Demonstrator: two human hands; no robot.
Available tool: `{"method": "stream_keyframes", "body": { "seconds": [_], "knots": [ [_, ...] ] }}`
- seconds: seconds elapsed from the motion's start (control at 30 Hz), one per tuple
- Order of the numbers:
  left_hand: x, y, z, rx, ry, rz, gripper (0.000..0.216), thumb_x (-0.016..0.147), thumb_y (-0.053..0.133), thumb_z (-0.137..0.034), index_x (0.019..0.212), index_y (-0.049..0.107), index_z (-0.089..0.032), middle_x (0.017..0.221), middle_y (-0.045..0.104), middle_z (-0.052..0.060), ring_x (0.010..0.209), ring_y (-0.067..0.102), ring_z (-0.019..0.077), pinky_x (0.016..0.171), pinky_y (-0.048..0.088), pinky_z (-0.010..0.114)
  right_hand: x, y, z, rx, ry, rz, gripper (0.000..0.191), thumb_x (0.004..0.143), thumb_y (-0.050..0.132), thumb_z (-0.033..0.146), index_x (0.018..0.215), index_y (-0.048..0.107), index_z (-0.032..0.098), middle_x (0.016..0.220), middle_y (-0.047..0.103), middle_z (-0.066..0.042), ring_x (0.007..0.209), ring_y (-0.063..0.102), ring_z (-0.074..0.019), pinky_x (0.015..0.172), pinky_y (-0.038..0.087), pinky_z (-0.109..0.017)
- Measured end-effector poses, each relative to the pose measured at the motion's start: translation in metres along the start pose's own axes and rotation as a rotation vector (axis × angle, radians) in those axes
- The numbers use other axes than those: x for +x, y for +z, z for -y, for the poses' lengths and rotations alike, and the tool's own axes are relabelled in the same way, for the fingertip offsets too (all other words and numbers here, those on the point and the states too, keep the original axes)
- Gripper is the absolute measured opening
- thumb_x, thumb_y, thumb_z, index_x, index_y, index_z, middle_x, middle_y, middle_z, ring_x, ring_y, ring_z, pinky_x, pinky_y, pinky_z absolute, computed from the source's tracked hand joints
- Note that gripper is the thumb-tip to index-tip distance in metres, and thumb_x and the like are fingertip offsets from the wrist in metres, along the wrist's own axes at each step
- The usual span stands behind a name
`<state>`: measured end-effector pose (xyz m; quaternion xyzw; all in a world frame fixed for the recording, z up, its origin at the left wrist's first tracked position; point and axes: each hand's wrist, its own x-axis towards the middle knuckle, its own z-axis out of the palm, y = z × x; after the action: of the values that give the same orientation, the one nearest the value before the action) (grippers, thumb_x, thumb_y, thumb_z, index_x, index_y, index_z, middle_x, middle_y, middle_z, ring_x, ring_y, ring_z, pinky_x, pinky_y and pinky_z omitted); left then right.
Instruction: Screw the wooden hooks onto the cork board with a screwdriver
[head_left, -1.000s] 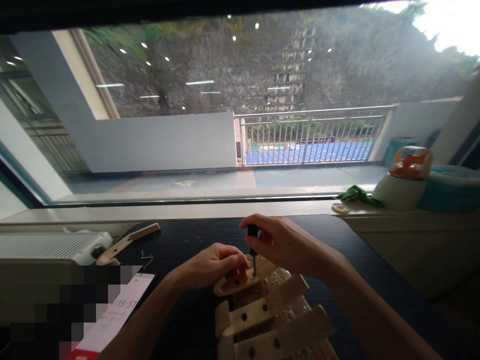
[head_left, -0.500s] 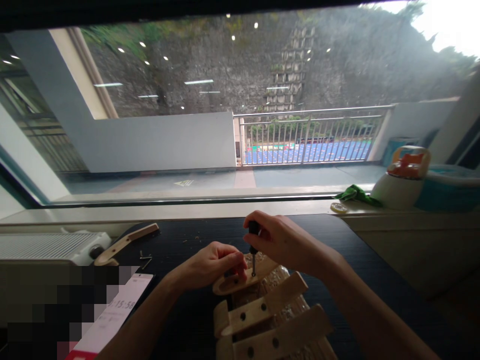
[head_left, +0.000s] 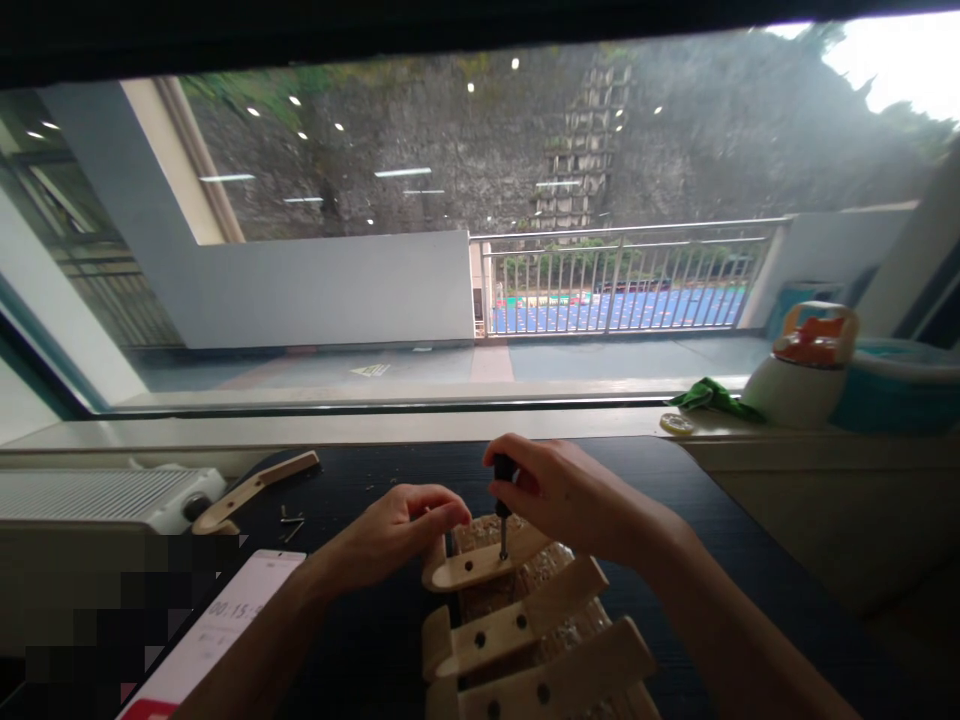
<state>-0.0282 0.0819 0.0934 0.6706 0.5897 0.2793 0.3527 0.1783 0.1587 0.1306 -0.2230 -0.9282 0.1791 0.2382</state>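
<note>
My right hand point(head_left: 559, 490) is closed round the black handle of a small screwdriver point(head_left: 503, 500), held upright with its tip on the topmost wooden slat point(head_left: 472, 568). My left hand point(head_left: 394, 530) curls against the left end of that slat, fingers bent and touching it. The slat belongs to a wooden assembly point(head_left: 525, 640) of three curved, drilled slats over a woven panel, lying on the dark table point(head_left: 360, 640).
A loose curved wooden piece point(head_left: 251, 488) and a few small screws point(head_left: 291, 520) lie at the table's back left. A phone point(head_left: 214, 630) rests at the front left. A white radiator point(head_left: 97, 495) is on the left; a green cloth point(head_left: 709, 397) and a white kettle-like container point(head_left: 806, 375) sit on the sill.
My left hand has slid from on top of the slat to its left end, fingers loosened. The screwdriver stays upright on the slat. The view has shifted slightly downward.
</note>
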Motion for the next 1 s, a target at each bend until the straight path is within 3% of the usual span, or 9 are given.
{"method": "stream_keyframes", "body": {
  "seconds": [0.13, 0.37, 0.6, 0.8, 1.0],
  "knots": [
    [-0.017, -0.003, 0.004, 0.041, -0.051, 0.005, 0.037, 0.078, 0.056, -0.048, 0.101, 0.063, -0.020, 0.084, 0.061, 0.000, 0.075, 0.051, 0.0157, 0.064, 0.040, 0.021, -0.002, 0.002, 0.005, 0.011, -0.029, 0.015, 0.019, 0.081, 0.051, 0.021, 0.101, 0.055, 0.020, 0.071, 0.060, 0.000, 0.058, 0.048, -0.0095, 0.054, 0.032, -0.021],
    [-0.020, 0.022, 0.020, -0.149, -0.001, 0.050, 0.032, 0.075, 0.062, -0.043, 0.094, 0.060, -0.017, 0.083, 0.056, -0.001, 0.077, 0.049, 0.0154, 0.069, 0.039, 0.022, -0.001, 0.007, 0.003, -0.027, -0.021, -0.008, 0.020, 0.080, 0.053, 0.021, 0.100, 0.053, 0.020, 0.072, 0.059, 0.000, 0.058, 0.046, -0.0097, 0.054, 0.031, -0.022],
    [-0.015, 0.035, 0.030, -0.167, 0.057, -0.068, 0.017, 0.078, 0.060, -0.030, 0.090, 0.060, -0.017, 0.089, 0.057, 0.002, 0.080, 0.052, 0.0164, 0.072, 0.042, 0.023, 0.002, 0.008, 0.000, -0.073, 0.012, -0.011, 0.015, 0.079, 0.055, 0.028, 0.091, 0.053, 0.019, 0.065, 0.057, 0.001, 0.055, 0.044, -0.0096, 0.051, 0.029, -0.023],
    [-0.017, 0.038, 0.025, -0.175, 0.070, -0.098, 0.015, 0.073, 0.063, -0.018, 0.089, 0.061, -0.017, 0.095, 0.058, 0.004, 0.088, 0.054, 0.0178, 0.079, 0.043, 0.025, 0.001, 0.001, 0.004, 0.034, 0.017, 0.037, 0.031, 0.079, 0.055, 0.026, 0.110, 0.053, 0.023, 0.066, 0.057, 0.003, 0.057, 0.047, -0.0098, 0.054, 0.033, -0.022],
    [-0.020, 0.038, 0.021, -0.156, 0.078, -0.068, 0.023, 0.069, 0.066, -0.013, 0.091, 0.062, -0.018, 0.102, 0.055, 0.003, 0.091, 0.054, 0.0173, 0.082, 0.042, 0.024, 0.000, 0.000, 0.005, 0.031, 0.013, 0.027, 0.026, 0.080, 0.052, 0.022, 0.106, 0.057, 0.022, 0.067, 0.058, 0.002, 0.058, 0.050, -0.0097, 0.055, 0.034, -0.022]
  ]
}}
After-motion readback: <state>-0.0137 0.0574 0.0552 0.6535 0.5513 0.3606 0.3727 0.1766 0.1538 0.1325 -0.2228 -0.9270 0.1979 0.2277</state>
